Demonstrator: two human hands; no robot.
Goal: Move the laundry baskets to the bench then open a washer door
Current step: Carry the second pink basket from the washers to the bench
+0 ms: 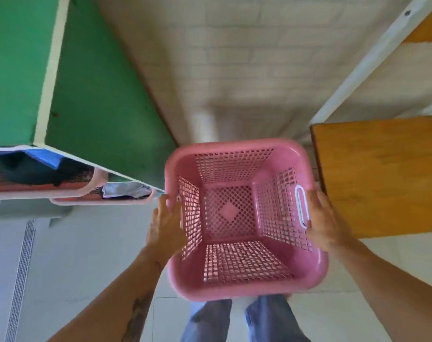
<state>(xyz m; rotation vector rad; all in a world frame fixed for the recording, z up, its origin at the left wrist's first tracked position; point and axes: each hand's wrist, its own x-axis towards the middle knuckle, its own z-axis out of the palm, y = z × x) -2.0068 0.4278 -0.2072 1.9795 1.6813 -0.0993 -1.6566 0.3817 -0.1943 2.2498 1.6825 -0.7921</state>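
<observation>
I hold an empty pink plastic laundry basket [239, 215] with lattice walls in front of me, above the floor and my legs. My left hand [166, 224] grips its left rim. My right hand [321, 223] grips the right side by the white-edged handle slot [301, 208]. To the left, two more pink baskets [81, 191] holding clothes sit on a bench-like ledge against the green wall [99, 95]. No washer is in view.
A wooden tabletop [382, 176] with a white frame [372, 58] stands to the right of the basket. A white brick wall [234, 58] lies ahead. The floor is pale tile, with a drain grate strip [22, 275] at the left.
</observation>
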